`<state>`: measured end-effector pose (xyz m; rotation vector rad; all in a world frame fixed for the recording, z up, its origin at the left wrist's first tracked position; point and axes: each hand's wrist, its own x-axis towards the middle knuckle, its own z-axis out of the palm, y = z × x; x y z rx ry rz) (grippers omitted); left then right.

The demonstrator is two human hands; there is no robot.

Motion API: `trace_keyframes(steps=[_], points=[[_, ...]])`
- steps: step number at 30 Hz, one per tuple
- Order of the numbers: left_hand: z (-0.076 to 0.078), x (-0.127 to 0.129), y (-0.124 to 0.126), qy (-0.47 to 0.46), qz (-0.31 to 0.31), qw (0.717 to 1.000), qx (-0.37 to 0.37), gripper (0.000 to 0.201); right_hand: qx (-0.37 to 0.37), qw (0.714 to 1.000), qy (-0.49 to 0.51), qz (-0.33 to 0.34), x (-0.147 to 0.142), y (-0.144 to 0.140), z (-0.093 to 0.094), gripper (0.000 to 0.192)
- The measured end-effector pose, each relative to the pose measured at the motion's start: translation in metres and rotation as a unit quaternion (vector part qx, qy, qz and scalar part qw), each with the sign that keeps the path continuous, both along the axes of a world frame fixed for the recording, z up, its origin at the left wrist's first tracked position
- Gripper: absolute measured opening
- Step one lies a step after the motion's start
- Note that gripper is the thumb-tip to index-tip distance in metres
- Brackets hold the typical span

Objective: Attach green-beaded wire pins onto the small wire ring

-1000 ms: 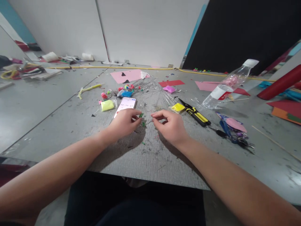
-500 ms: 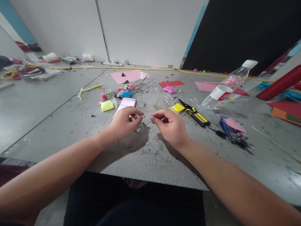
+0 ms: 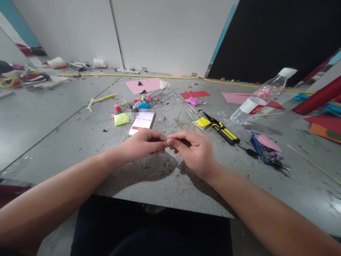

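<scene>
Grey, scuffed tabletop [image 3: 165, 185] lies bare at 6 o'clock under both hands, whose fingertips meet just above it. The left hand [image 3: 144, 144] and right hand [image 3: 193, 149] pinch together on something too small to identify, hidden between them. The phone [image 3: 141, 122] sits at 12 o'clock, the yellow-handled cutters [image 3: 222, 128] at 2 o'clock.

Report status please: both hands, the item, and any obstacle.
Left hand and right hand pinched together, fingertips touching; item between them hidden. Phone just beyond. Nothing in the way.
</scene>
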<state>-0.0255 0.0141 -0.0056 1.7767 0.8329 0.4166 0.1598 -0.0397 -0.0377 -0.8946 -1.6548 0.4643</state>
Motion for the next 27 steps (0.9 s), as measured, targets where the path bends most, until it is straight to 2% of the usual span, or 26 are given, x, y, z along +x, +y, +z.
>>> trace_keyframes(steps=[3,5,7,9,12,14,16,17,19,21,23,27], points=[[-0.001,0.000,0.001,-0.011,0.027,1.000,-0.010,0.018,0.027,1.000,0.003,0.014,0.000,0.001,-0.002,0.011],[-0.001,0.000,0.002,-0.019,0.034,0.999,-0.012,0.015,0.026,1.000,0.006,0.008,0.000,0.001,-0.001,0.008],[-0.002,-0.001,0.002,-0.026,0.031,0.999,-0.018,0.013,0.005,1.000,0.003,-0.012,0.001,0.000,0.000,0.004],[-0.002,0.000,0.002,-0.027,0.026,0.999,-0.022,0.013,-0.006,0.999,-0.013,-0.032,0.001,-0.003,0.002,0.011],[-0.004,0.000,0.002,-0.025,0.018,0.999,-0.018,0.014,0.019,0.998,-0.046,-0.036,0.001,-0.004,0.002,0.012],[-0.003,-0.001,0.002,-0.014,0.008,1.000,0.012,0.016,0.039,0.997,-0.055,-0.037,0.001,-0.003,0.001,0.013],[-0.001,-0.003,0.002,0.025,-0.043,0.995,0.085,0.016,0.046,0.997,-0.051,-0.045,0.001,-0.001,0.000,0.013],[0.000,-0.004,0.002,0.056,-0.094,0.984,0.143,0.014,0.045,0.997,-0.047,-0.051,0.001,0.000,-0.001,0.012],[0.001,-0.007,0.003,0.123,-0.194,0.940,0.251,0.016,0.032,0.997,-0.033,-0.064,0.001,0.002,-0.001,0.008],[0.001,-0.009,0.003,0.157,-0.249,0.904,0.311,0.019,0.012,0.997,-0.017,-0.070,0.002,0.003,-0.002,0.006],[-0.001,-0.009,0.004,0.160,-0.269,0.894,0.320,0.017,-0.008,0.998,-0.008,-0.068,0.003,0.004,-0.002,0.009],[-0.004,-0.005,0.001,0.159,-0.268,0.901,0.301,0.015,-0.022,0.998,-0.013,-0.062,0.004,0.006,-0.004,0.010]])
